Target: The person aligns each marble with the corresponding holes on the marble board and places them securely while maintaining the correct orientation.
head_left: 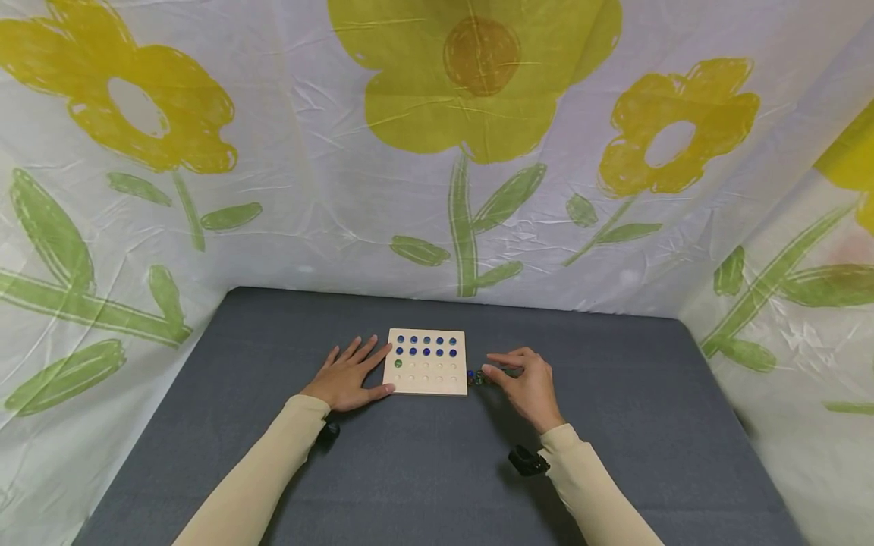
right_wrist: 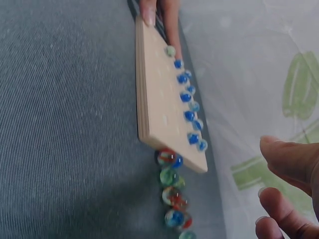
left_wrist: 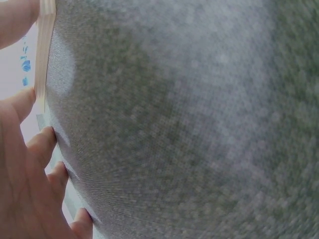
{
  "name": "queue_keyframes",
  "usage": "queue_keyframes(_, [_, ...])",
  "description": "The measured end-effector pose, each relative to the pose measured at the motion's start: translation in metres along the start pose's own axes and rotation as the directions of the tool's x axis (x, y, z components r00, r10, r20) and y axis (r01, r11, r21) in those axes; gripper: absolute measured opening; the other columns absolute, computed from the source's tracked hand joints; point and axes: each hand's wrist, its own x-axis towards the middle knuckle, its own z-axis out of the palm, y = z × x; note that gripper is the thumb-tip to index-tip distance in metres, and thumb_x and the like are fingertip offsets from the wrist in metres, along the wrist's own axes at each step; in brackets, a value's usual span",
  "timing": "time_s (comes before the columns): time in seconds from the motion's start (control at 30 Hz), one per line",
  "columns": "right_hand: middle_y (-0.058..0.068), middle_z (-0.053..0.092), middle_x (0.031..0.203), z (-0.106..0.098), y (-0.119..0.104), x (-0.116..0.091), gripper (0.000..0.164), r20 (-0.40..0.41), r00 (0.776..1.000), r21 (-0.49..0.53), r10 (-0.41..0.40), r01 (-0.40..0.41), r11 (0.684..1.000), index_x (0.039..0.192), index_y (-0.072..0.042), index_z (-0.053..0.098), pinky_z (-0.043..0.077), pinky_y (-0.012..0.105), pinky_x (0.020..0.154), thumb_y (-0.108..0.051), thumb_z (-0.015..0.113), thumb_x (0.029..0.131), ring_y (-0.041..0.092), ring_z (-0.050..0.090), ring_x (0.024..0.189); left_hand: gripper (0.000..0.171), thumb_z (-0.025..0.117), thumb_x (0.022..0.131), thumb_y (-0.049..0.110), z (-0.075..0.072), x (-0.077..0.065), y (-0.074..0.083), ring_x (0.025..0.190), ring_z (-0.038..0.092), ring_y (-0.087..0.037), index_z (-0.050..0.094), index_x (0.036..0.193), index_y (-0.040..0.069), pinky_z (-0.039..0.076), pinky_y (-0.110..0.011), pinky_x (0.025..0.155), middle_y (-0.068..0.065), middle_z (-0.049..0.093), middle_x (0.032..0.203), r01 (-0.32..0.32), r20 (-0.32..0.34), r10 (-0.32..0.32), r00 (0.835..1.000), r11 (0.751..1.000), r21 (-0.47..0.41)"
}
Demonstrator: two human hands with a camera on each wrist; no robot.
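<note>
A light wooden board [head_left: 425,386] with rows of round hollows lies flat on the table. Blue marbles [head_left: 426,352] fill its two far rows, and one green marble [head_left: 398,364] sits at the left end of the third row. With fingers spread, my left hand [head_left: 344,381] rests at the board's left side, thumb and index fingertip on its edge. Just right of the board, loose marbles [right_wrist: 171,195] in green, red and blue lie in a narrow strip. Over these hovers my right hand [head_left: 529,385], its thumb and index finger apart, no marble showing between them.
Dark grey cloth covers the table [head_left: 382,478]. Behind it and at both sides hangs a white sheet [head_left: 328,250] printed with yellow flowers. A dark wrist camera [head_left: 528,460] is worn on the right wrist, below the hand.
</note>
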Motion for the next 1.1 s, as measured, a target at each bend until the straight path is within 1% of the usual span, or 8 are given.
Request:
queue_keyframes(0.17, [0.008, 0.067, 0.096, -0.006, 0.008, -0.001, 0.023, -0.021, 1.0, -0.015, -0.01, 0.009, 1.0, 0.107, -0.01, 0.082, 0.055, 0.048, 0.079, -0.018, 0.084, 0.086, 0.03, 0.064, 0.091, 0.087, 0.05, 0.096, 0.07, 0.0, 0.0, -0.001, 0.155, 0.008, -0.039, 0.024, 0.164, 0.022, 0.004, -0.066, 0.12, -0.011, 0.017, 0.169, 0.0, 0.002, 0.0, 1.0, 1.0, 0.0])
queue_keyframes(0.37, [0.009, 0.068, 0.096, -0.01, 0.017, -0.001, 0.024, -0.013, 1.0, -0.021, 0.018, -0.019, 1.0, 0.107, -0.008, 0.082, 0.056, 0.048, 0.08, -0.018, 0.084, 0.086, 0.029, 0.065, 0.09, 0.087, 0.05, 0.096, 0.07, -0.001, 0.0, -0.001, 0.155, 0.008, -0.039, 0.024, 0.164, 0.022, 0.003, -0.066, 0.12, -0.011, 0.016, 0.169, -0.002, 0.006, 0.002, 1.0, 1.0, 0.001])
queue_keyframes(0.5, [0.01, 0.068, 0.095, -0.01, 0.025, -0.001, 0.024, -0.015, 0.999, -0.027, 0.029, -0.03, 0.999, 0.106, -0.008, 0.082, 0.055, 0.049, 0.08, -0.017, 0.085, 0.084, 0.029, 0.065, 0.088, 0.087, 0.05, 0.096, 0.069, -0.002, 0.0, 0.0, 0.155, 0.007, -0.039, 0.023, 0.164, 0.022, 0.003, -0.065, 0.12, -0.011, 0.016, 0.169, 0.002, 0.011, -0.002, 1.0, 1.0, 0.005])
queue_keyframes(0.63, [0.008, 0.07, 0.094, -0.008, 0.033, -0.002, 0.023, -0.019, 0.999, -0.04, 0.039, -0.04, 0.998, 0.104, -0.008, 0.082, 0.053, 0.047, 0.077, -0.017, 0.086, 0.083, 0.027, 0.063, 0.086, 0.087, 0.05, 0.096, 0.069, -0.002, 0.0, 0.001, 0.155, 0.008, -0.039, 0.023, 0.164, 0.021, 0.004, -0.065, 0.12, -0.011, 0.016, 0.169, 0.004, 0.015, -0.004, 1.0, 1.0, 0.006])
queue_keyframes(0.8, [0.006, 0.069, 0.091, -0.006, 0.039, -0.005, 0.02, 0.008, 0.997, -0.057, 0.077, -0.076, 0.995, 0.1, -0.01, 0.083, 0.051, 0.043, 0.074, -0.016, 0.087, 0.081, 0.023, 0.062, 0.083, 0.086, 0.05, 0.097, 0.068, -0.002, -0.001, 0.002, 0.154, 0.008, -0.039, 0.024, 0.164, 0.021, 0.004, -0.065, 0.12, -0.012, 0.017, 0.168, 0.0, 0.015, 0.0, 1.0, 1.0, 0.003])
queue_keyframes(0.97, [0.004, 0.069, 0.09, -0.002, 0.044, -0.007, 0.017, 0.029, 0.994, -0.045, 0.107, -0.106, 0.993, 0.097, -0.012, 0.084, 0.054, 0.044, 0.076, -0.015, 0.088, 0.08, 0.024, 0.065, 0.086, 0.087, 0.049, 0.096, 0.069, -0.001, -0.001, 0.002, 0.155, 0.007, -0.039, 0.023, 0.164, 0.021, 0.004, -0.065, 0.12, -0.012, 0.016, 0.169, -0.003, 0.011, 0.002, 1.0, 1.0, 0.004])
queue_keyframes(1.1, [0.004, 0.069, 0.091, 0.001, 0.047, -0.008, 0.017, 0.045, 0.993, -0.042, 0.105, -0.103, 0.994, 0.096, -0.013, 0.084, 0.055, 0.045, 0.078, -0.015, 0.089, 0.08, 0.024, 0.066, 0.088, 0.088, 0.048, 0.096, 0.07, 0.0, 0.001, 0.0, 0.155, 0.007, -0.039, 0.023, 0.164, 0.022, 0.004, -0.065, 0.12, -0.011, 0.016, 0.169, -0.004, 0.008, 0.004, 1.0, 1.0, 0.005])
